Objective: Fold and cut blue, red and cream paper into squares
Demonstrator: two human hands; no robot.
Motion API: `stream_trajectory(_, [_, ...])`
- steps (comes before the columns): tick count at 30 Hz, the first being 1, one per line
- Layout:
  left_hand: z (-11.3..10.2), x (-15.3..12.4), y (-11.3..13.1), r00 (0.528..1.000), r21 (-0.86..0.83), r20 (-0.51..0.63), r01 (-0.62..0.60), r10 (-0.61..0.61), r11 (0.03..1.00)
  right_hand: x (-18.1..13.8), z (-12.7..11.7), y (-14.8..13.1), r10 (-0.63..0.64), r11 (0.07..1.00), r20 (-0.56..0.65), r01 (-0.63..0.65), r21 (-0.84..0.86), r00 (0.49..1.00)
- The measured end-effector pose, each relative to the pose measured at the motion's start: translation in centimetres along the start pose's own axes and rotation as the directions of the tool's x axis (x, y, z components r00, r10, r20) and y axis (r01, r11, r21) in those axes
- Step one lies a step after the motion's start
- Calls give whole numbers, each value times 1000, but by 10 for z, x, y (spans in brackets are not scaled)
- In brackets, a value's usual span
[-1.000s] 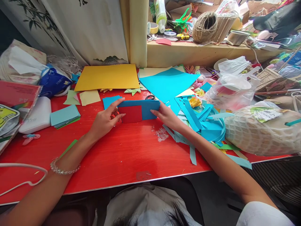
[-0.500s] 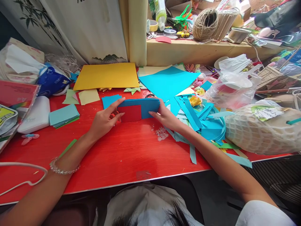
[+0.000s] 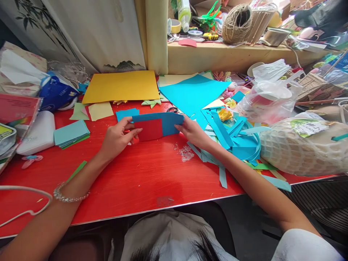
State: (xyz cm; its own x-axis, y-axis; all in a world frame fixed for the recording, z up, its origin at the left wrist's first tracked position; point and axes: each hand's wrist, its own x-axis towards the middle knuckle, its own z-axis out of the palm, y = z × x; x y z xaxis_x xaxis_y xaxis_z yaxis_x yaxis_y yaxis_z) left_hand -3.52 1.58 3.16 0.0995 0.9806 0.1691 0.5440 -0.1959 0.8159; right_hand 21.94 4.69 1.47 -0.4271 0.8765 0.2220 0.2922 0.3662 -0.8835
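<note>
Though earlier atop blue paper [image 3: 172, 125], left forefinger [image 3: 125, 121] now at its side edge

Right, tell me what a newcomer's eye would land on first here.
Probably the blue and red paper held between the left hand and right hand, near the picture's middle. Next comes the large yellow sheet at the back of the red table, then the blue strips heaped on the right.
</note>
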Motion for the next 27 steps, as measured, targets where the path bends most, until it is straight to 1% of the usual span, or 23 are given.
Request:
stream_trajectory(2, [-1, 2, 2, 999, -139, 30, 45, -41, 989, 0, -2, -1, 27, 976, 28, -33, 216, 999])
stream_trajectory(4, [0, 3, 5, 994, -280, 65, 108, -94, 954, 1, -5, -5, 74, 906, 23, -77, 416, 997])
stream_trajectory(5, [0, 3, 7, 990, -343, 71, 140, -123, 929, 1, -7, -8, 107, 870, 19, -103, 483, 994])
stream_trajectory(7, [1, 3, 12, 980, -441, 76, 198, -184, 875, 0, -10, -15, 162, 816, 34, -154, 557, 986])
stream_trajectory(11, [4, 0, 19, 954, -582, 89, 284, -287, 762, -4, -9, -25, 187, 769, 101, -209, 604, 977])
stream_trajectory(12, [5, -1, 21, 948, -610, 87, 294, -307, 736, -5, -7, -27, 175, 764, 111, -206, 612, 978])
stream_trajectory(14, [7, -2, 22, 942, -639, 78, 300, -328, 708, -8, 1, -28, 140, 755, 172, -218, 619, 975])
stream_trajectory(16, [9, -3, 22, 945, -625, 81, 295, -315, 723, -10, 9, -29, 132, 754, 225, -245, 609, 965])
stream_trajectory(17, [10, -4, 22, 951, -608, 84, 286, -298, 741, -11, 13, -30, 151, 756, 228, -261, 600, 962])
stream_trajectory(20, [14, -6, 21, 966, -570, 78, 246, -246, 784, -14, 23, -31, 235, 756, 170, -289, 587, 957])
stream_trajectory(23, [16, -8, 23, 973, -565, 74, 222, -220, 794, -15, 27, -29, 248, 750, 120, -269, 604, 961])
stream_trajectory(27, [20, -12, 26, 965, -522, 171, 259, -198, 813, -15, 29, -27, 247, 768, 81, -245, 591, 966])
